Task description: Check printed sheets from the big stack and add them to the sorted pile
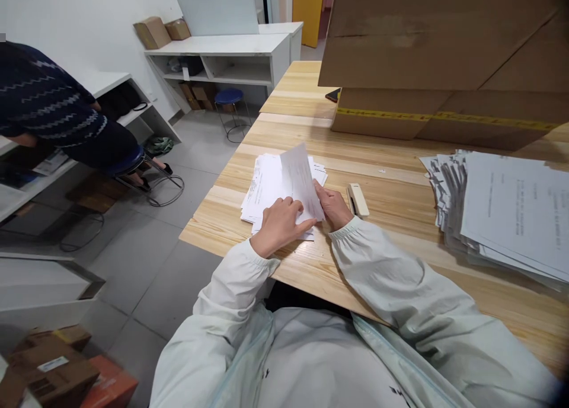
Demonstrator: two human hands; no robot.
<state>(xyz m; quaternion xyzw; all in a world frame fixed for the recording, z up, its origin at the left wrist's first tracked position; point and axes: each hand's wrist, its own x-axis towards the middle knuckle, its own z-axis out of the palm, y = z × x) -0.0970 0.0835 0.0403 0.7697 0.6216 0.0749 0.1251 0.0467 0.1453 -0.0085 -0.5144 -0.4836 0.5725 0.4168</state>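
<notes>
Sheet [299,172]: raised at a tilt above a loose stack [265,179] on the tabletop [226,218]. Your right hand [333,206]: grip clamped on the sheet's right edge. Your left hand [280,225]: against its lower part, thumb at the bottom edge; whether that grip is closed cannot be told. Stapler [358,200], one: just beside your right hand. Larger pile [515,206]: farther right, well apart.

- Thin white rectangular sheet of printed paper [299,174]: raised, tilted, over the pile's right side.
- Uneven pile of white printed papers [267,182]: flat on the pale wooden table [222,209].
</notes>
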